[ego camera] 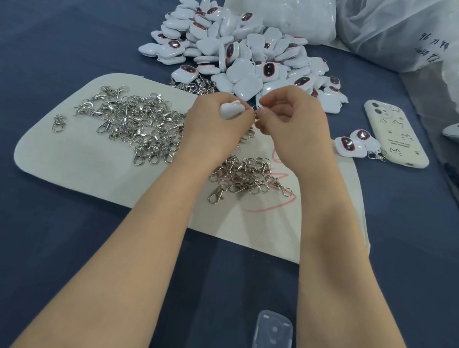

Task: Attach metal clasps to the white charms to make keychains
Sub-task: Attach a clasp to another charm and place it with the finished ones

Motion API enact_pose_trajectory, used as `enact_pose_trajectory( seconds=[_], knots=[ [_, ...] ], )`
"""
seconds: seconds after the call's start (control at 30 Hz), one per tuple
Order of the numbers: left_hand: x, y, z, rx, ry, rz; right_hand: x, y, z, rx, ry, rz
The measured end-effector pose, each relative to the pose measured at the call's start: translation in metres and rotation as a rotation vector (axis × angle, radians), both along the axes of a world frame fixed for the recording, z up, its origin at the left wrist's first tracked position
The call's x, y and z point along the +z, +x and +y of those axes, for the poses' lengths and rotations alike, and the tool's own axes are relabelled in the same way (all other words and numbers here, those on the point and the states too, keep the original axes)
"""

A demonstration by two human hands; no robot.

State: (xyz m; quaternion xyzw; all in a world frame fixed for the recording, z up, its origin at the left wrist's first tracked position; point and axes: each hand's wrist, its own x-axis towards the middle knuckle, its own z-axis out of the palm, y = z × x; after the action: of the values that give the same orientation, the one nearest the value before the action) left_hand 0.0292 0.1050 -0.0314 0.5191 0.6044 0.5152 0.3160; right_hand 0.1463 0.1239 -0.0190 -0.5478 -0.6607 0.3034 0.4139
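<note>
A dark blue cloth (39, 220) covers the table, with a white mat (77, 158) strewn with metal clasps (137, 125). Above the mat, the left hand (214, 124) grips 1 white charm (231, 109). The right hand (291, 120), touching it, pinches a small clasp (255, 116) at the charm's edge. The heap of charms (239, 51) lies just beyond both hands.

Blue-clothed table (39, 220), white mat (76, 164), charm pile (240, 45), phone (396, 132), plastic bags (390, 25)
</note>
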Motion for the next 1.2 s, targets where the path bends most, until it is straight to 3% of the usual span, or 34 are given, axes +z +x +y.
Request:
enact_pose_trajectory(
  seconds=[0.1, 0.47, 0.9, 1.2],
  knots=[
    [0.0001, -0.0001, 0.0010, 0.025, 0.044, -0.012, -0.0007, -0.0002, 0.0012, -0.024, 0.007, -0.038],
    [-0.0017, -0.0011, 0.0017, 0.052, 0.143, 0.214, 0.0002, -0.0018, -0.0013, -0.033, 0.068, -0.002],
    [-0.0028, -0.0007, 0.0019, 0.040, 0.115, 0.080, -0.0049, -0.0083, -0.0005, -0.037, 0.025, 0.116],
    [-0.0051, -0.0019, 0.0025, 0.040, 0.139, 0.093, -0.0068, -0.0063, 0.0014, -0.033, 0.015, 0.070]
  ],
)
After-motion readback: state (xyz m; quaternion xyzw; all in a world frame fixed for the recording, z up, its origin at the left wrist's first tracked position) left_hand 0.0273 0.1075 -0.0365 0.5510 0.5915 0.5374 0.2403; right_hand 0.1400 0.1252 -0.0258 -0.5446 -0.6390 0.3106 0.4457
